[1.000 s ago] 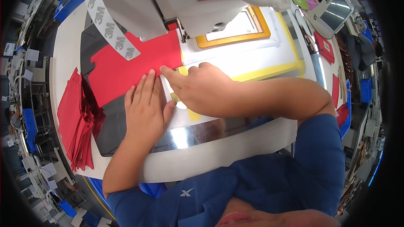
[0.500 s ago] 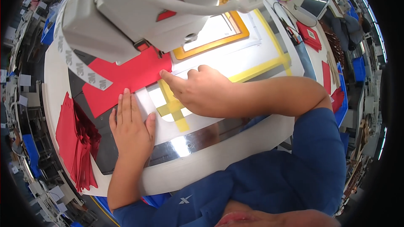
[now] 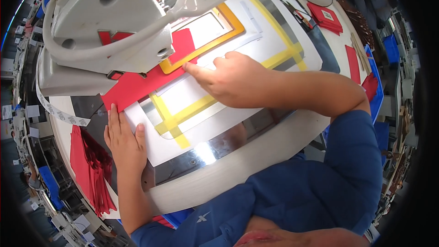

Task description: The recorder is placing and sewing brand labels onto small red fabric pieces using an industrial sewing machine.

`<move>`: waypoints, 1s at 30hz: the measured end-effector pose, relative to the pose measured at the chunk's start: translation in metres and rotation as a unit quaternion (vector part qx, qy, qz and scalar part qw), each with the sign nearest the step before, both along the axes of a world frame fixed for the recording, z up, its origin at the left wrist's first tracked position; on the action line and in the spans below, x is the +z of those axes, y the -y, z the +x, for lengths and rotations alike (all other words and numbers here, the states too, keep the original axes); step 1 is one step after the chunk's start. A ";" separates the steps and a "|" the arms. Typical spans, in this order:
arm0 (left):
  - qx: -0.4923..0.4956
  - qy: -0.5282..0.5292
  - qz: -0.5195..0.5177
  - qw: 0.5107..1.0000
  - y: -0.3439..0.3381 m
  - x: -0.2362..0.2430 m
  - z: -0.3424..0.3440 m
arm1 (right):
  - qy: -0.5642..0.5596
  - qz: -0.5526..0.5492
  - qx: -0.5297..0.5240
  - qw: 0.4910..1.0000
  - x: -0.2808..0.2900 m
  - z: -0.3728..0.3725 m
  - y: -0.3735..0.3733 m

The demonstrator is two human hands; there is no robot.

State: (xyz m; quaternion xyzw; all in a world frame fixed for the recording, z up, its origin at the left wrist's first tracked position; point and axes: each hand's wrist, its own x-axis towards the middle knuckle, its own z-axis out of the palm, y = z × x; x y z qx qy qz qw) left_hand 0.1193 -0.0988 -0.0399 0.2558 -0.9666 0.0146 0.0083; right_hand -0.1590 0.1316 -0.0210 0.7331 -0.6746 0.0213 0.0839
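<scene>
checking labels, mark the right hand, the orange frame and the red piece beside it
right hand (image 3: 231, 80): head view, back of it
orange frame (image 3: 208, 48): head view, near bar
red piece (image 3: 140, 86): head view, strip left of frame

Bright light; white glare on shiny plate (image 3: 224, 147); edges bent, dark.

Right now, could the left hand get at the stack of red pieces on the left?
Probably yes: the left hand is just right of the red stack, with nothing visible standing between them.
</scene>
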 end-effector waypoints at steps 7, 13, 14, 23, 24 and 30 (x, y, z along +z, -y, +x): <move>-0.095 0.018 -0.048 0.994 -0.014 0.011 -0.052 | -0.030 0.016 -0.029 0.999 -0.001 -0.059 -0.058; -0.137 -0.003 -0.021 0.990 -0.047 0.017 -0.071 | -0.031 -0.004 -0.080 0.996 -0.003 -0.086 -0.083; -0.151 -0.011 -0.008 0.988 -0.054 0.017 -0.070 | -0.014 -0.017 -0.090 0.996 -0.004 -0.088 -0.085; -0.183 -0.013 0.072 0.980 -0.072 0.006 -0.072 | 0.003 -0.012 -0.108 0.994 -0.004 -0.095 -0.088; -0.182 -0.008 0.072 0.981 -0.072 0.006 -0.072 | 0.006 -0.008 -0.115 0.993 -0.005 -0.097 -0.090; -0.189 -0.015 0.091 0.978 -0.068 0.002 -0.075 | 0.053 -0.028 -0.123 0.991 -0.004 -0.097 -0.091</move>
